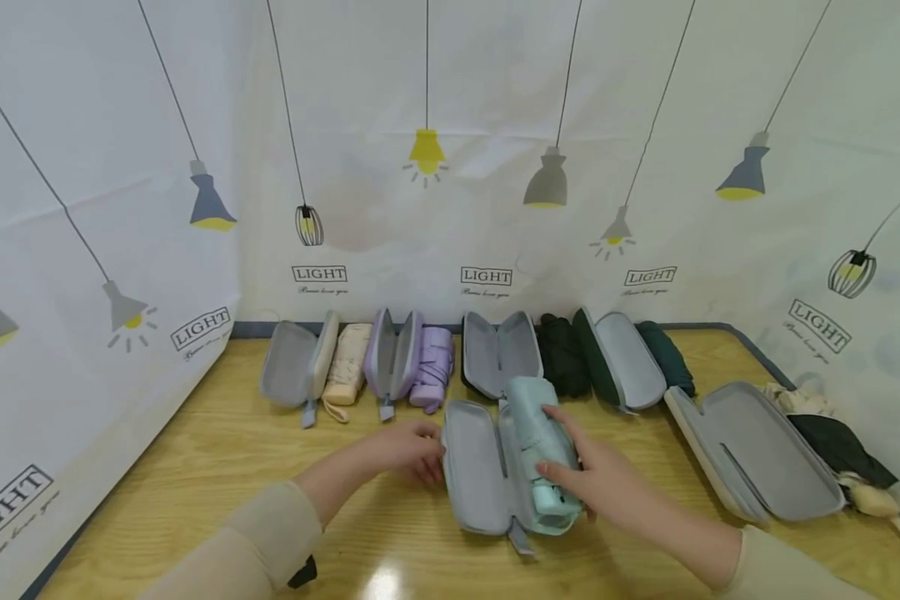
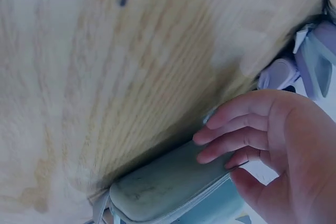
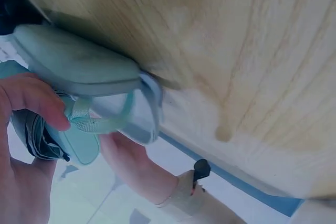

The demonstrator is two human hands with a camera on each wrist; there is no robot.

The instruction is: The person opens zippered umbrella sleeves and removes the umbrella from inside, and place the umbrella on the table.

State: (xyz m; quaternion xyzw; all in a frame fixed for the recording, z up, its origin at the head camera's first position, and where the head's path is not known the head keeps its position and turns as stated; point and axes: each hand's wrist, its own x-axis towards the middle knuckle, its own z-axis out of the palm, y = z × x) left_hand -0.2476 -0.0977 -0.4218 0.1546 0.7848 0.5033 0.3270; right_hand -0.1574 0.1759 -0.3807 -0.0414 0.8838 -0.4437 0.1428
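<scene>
A mint folding umbrella (image 1: 534,421), strapped into a compact roll, lies over the right half of an unzipped hard case (image 1: 474,475) with grey lining. My right hand (image 1: 603,471) grips the umbrella from its right side, thumb near the lower end and fingers farther up. In the right wrist view the umbrella's mint wrist strap (image 3: 100,121) hangs by its end. At the case's left edge is my left hand (image 1: 405,454), its fingers against the pale green outer shell (image 2: 168,182) and its thumb at the rim.
Along the back stand open cases: beige (image 1: 288,367), purple (image 1: 393,354), black (image 1: 501,354) and dark green (image 1: 630,362), with rolled umbrellas beside them. A larger open case (image 1: 772,454) lies at right, near a black bundle (image 1: 843,450). A printed cloth surrounds the wooden table (image 1: 217,442).
</scene>
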